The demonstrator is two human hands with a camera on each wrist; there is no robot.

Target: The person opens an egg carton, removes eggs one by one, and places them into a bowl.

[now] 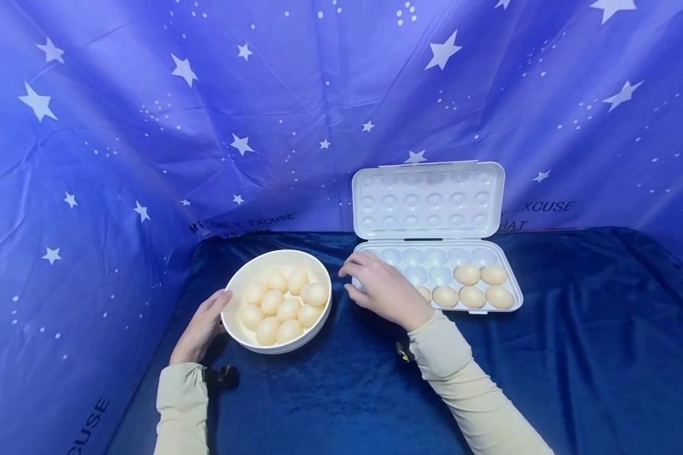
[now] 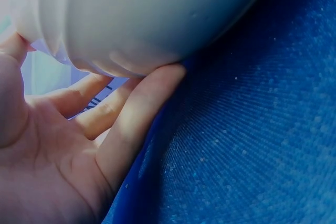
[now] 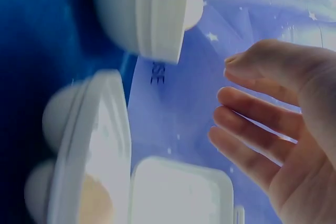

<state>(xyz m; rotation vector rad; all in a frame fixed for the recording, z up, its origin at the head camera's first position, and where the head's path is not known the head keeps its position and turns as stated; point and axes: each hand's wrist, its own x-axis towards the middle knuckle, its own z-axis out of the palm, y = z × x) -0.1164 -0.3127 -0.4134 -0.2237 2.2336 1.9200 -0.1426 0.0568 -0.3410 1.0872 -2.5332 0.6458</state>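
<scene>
A cream-white bowl (image 1: 279, 347) with several pale brown eggs (image 1: 271, 303) heaped in it sits on the left. My left hand (image 1: 199, 332) grips its left side, thumb at the rim; in the left wrist view the fingers press against the outer wall (image 2: 131, 19). Between bowl and egg carton, my right hand (image 1: 389, 291) hovers over the carton's left end, holding nothing, its fingers (image 3: 257, 135) loosely bent and spread apart. The white plastic egg carton (image 1: 516, 302) lies open, with eggs (image 1: 471, 297) in the front row and at the right of the middle row.
The carton's dimpled lid (image 1: 429, 202) stands upright at the back, against a purple-blue curtain (image 1: 296, 82) printed with stars. Dark blue velvet-like cloth (image 1: 330, 404) covers the table. Black wrist straps show at both sleeves (image 1: 184, 404).
</scene>
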